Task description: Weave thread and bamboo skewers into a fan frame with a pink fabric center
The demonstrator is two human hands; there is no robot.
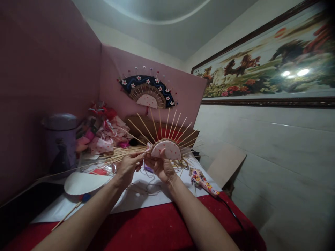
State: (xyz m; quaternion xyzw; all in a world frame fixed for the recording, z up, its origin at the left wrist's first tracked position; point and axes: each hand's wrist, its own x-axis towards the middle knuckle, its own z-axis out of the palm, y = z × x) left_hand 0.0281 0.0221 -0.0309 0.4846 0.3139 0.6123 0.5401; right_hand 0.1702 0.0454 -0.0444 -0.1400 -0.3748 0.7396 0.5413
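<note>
I hold up a half-made fan (169, 149): a pale dotted half-disc with several thin bamboo sticks fanning out above it. My right hand (161, 168) grips the half-disc from below, thumb on its face. My left hand (129, 166) pinches the fan's left edge with thumb and fingers together. Both hands hover above a white sheet (146, 197) on the red tablecloth (157, 226). A cord loop hangs below the fan.
A finished dark fan (148, 91) hangs on the pink partition. A white half-disc (83, 183), a bundle of sticks (115, 155), a purple jar (60, 139), fabric scraps (104, 134) and a patterned glue gun (202, 181) lie about. A framed horse picture (269, 66) hangs right.
</note>
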